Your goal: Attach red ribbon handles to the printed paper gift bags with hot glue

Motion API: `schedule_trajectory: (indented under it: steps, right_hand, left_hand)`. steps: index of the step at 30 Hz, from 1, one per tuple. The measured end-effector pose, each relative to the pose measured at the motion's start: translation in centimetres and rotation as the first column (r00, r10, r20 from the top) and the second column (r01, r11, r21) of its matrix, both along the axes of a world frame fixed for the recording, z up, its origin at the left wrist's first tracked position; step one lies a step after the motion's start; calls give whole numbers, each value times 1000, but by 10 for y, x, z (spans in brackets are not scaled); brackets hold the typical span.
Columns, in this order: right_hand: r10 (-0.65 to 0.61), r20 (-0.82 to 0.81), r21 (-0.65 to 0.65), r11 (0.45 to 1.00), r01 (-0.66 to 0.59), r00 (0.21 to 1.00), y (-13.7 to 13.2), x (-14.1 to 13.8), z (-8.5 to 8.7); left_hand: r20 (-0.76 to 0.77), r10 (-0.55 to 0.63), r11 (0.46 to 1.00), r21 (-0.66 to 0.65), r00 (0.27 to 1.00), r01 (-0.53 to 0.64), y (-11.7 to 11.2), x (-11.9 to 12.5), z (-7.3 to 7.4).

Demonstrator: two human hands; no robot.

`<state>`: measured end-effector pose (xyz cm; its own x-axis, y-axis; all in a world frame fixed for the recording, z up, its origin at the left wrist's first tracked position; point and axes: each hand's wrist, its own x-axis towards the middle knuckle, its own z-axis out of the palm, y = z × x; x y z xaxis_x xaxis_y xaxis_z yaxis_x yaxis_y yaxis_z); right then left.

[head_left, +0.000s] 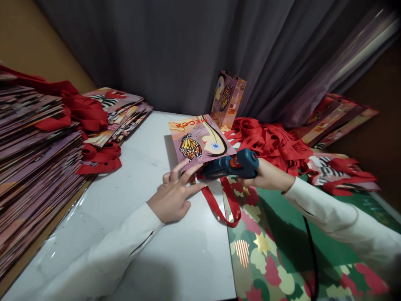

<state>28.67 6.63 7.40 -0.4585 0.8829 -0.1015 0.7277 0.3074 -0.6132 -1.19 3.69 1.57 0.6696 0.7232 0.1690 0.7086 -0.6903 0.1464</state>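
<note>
Fingers (191, 172) spread, my left hand (171, 201) touches the bag (203, 140); I hold the tool (230, 165) clamped in my right hand (270, 174)!

Open lane here, bare table (140, 154) between the left hand (173, 198) and the stack (34, 179), a wall at far left! Curtain (156, 50) bars the back, ribbons (269, 142) crowd the right, cord (316, 267) trails nearer.

A dark grey curtain (156, 54) hangs behind a white tabletop (194, 259), a green patterned sheet (282, 238) at right.
</note>
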Motion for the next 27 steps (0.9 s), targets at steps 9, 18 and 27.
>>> schedule_trajectory:
  steps: [9, 18, 27]
  right_hand:
    - [-54, 27, 66, 996, 52, 998, -10, 1, -3]
    - [-96, 90, 41, 995, 93, 991, -15, -1, 14]
    - [-145, 337, 150, 984, 99, 930, -16, 6, 29]
  left_hand:
    - [1, 12, 999, -30, 1000, -12, -1, 1, 2]
    - [-18, 11, 998, -66, 1000, -13, 0, 3, 3]
    - [43, 0, 999, -35, 999, 2, 1, 4, -1]
